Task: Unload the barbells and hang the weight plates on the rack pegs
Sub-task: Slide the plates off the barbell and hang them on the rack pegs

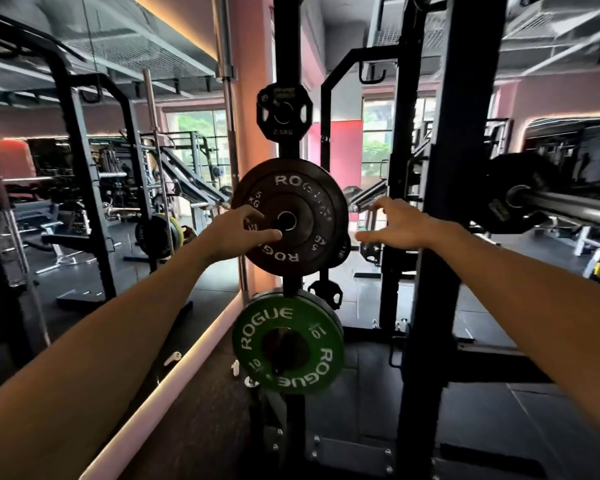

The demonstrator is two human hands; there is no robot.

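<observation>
- The left hand (243,233) lies on the face of the black plate (291,216), thumb stretched toward the centre hole, fingers loosely bent on the left half; it touches and holds nothing.
- The right hand (392,223) hovers just right of the plate's rim, fingers spread and straight, gripping nothing.
- The plate sits on a peg of the rack post (286,57), between the hands; more plates seem stacked behind it.
- Risk: if the plate is not pushed fully home, it may creep off the peg once the left hand lets go, and drop onto the green plate (288,344) straight below the hands, or onto the floor.
- Risk: pushing on the left half only could cock the plate on the peg and jam it; the thumb near the hole could be nipped.
- Room: the small plate (284,110) hangs close above the hands, the green one close below, so there is little play up or down.
- A black upright (440,237) stands just right of the right hand, and the loaded bar (568,207) juts out beyond it; swinging the right arm outward would strike them.
- Left of the left hand a steel bar (231,140) leans by the post; free room lies toward the body.
</observation>
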